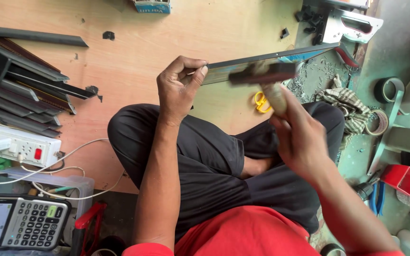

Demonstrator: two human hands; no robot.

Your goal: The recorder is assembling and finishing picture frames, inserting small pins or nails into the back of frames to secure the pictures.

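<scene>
Plywood floor (167, 33): tan sheet under the seated person; bare stretch at top centre, well apart from both hands.
Head view, left hand (179, 85): closed, thumb and curled fingers pinching the near end of a long dark metal strip (266, 59).
Strip: held level above the crossed legs, running right toward the stapler-like tool (349, 23); far tip near red-handled pliers (349, 56), contact unclear.
Right hand (300, 137): wrapped round a pale wooden handle; the hammer (266, 73) is blurred, dark head over the strip's middle, touching or not cannot be told.
Hidden: yellow scissors (261, 102) partly covered by the hammer handle.
Left edge: stack of dark profiles (24, 85) cut off by the frame; white power strip (17, 144) and calculator (22, 223) below it.
Right edge: checked cloth (345, 104), tape rolls (387, 90), red box (404, 179), crowded and partly cropped.
Small parts: loose nails (319, 71) scattered on green floor beside the cloth.
</scene>
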